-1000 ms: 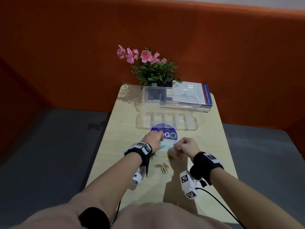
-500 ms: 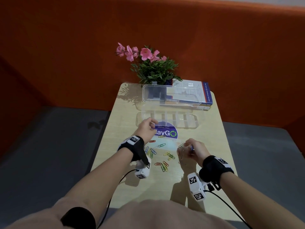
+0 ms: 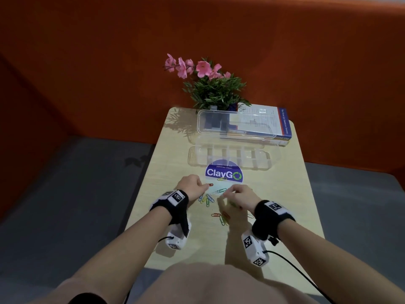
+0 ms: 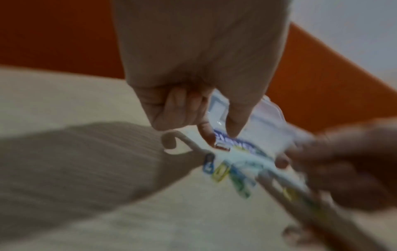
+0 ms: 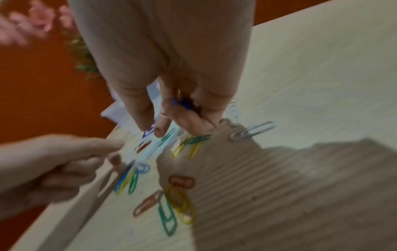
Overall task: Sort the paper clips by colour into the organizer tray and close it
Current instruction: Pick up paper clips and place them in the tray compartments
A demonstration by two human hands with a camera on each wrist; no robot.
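Several coloured paper clips [image 3: 206, 199] lie scattered on the table in front of a clear organizer tray [image 3: 266, 160], whose lid [image 3: 236, 126] stands open behind it. My left hand [image 3: 205, 188] is low over the pile. Its index finger and thumb are spread just short of a red clip [image 3: 210, 184] and nothing is between them in the left wrist view [image 4: 219, 134]. My right hand [image 3: 228, 193] grips blue clips [image 5: 182, 103] in its curled fingers. Its thumb and index finger [image 5: 150, 129] point down at clips by the sticker.
A round purple sticker [image 3: 223, 173] lies on the table just before the tray, with a yellow clip [image 3: 221, 179] on it. A book [image 3: 282, 126] and a potted plant [image 3: 215, 88] stand at the back. Orange walls surround the small table [image 3: 291, 194].
My left hand has come back from the tray's front edge to the clip pile. My right hand has moved left and forward toward the same clips.
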